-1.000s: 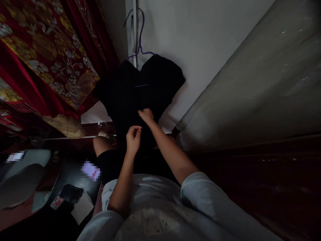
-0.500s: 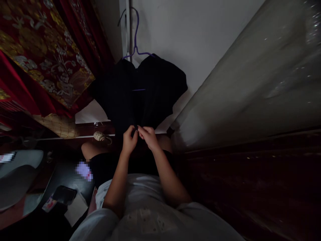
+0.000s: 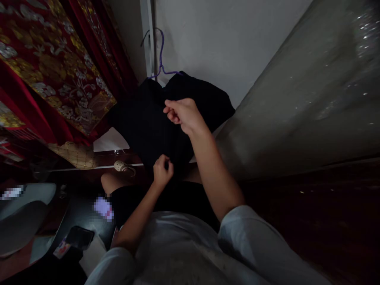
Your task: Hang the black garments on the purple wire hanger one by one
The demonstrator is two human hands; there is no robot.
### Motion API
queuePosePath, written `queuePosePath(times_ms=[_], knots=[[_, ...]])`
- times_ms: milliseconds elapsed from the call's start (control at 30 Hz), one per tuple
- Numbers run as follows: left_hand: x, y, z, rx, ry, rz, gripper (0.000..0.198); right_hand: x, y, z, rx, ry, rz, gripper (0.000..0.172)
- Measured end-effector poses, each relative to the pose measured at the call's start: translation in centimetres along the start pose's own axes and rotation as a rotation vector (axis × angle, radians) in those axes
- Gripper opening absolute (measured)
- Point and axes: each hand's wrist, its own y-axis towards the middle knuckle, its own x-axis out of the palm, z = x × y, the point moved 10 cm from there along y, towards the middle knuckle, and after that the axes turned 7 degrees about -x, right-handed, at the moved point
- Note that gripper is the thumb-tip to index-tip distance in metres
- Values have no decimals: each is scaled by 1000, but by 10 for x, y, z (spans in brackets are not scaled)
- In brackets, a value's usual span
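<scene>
Landmark = black garment (image 3: 142, 126), on purple hanger (image 3: 161, 57), hooked at a pale upright (image 3: 150, 43) by the wall (image 3: 208, 39). Garment hangs in front of the person, lower part reaching down toward the lap.

Right hand (image 3: 182, 113): in front of the garment's upper part, below the neckline. Fingers curled, thumb pressed against them; too dark to tell if something thin is pinched. Left hand (image 3: 162, 170): at the garment's lower part, fingers curled in, thumb near forefinger; can't tell whether cloth is pinched there.

Left of garment: red cloth (image 3: 59, 71) with gold and silver floral pattern. Below that cloth, lower left of garment, a beige quilted item (image 3: 75, 154); nearer the garment's lower edge, a cream clog (image 3: 120, 166) with holes, brand too small to read.

Farther lower left of garment: dark surface (image 3: 81, 215) bearing a pixelated lilac rectangle (image 3: 103, 208), text unreadable; black phone-like item (image 3: 79, 237); small colour-printed card (image 3: 61, 248), print too blurry to read; pale sheet (image 3: 92, 255). Grey chair (image 3: 20, 227) beyond, another pixelated patch (image 3: 12, 192) on it, unreadable too.

Right of garment: large item (image 3: 297, 99) under shiny clear sheeting.
</scene>
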Motion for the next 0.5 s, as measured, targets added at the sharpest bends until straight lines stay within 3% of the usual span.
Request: queuePosePath(times_ms=[100, 233, 300, 400, 500], knots=[[4, 22, 5, 88, 123, -137, 12, 10, 23, -13, -61, 25, -25, 33], [-7, 61, 24, 168, 138, -283, 17, 8, 12, -12, -113, 70, -19, 43], [-28, 86, 49, 237, 15, -231, 19, 6, 2, -12, -126, 76, -12, 45], [-69, 129, 86, 302, -159, -60, 36, 8, -9, -15, -135, 73, -41, 43], [-96, 166, 112, 305, -340, 0, 24, 10, -14, -24, -174, 39, -82, 39]])
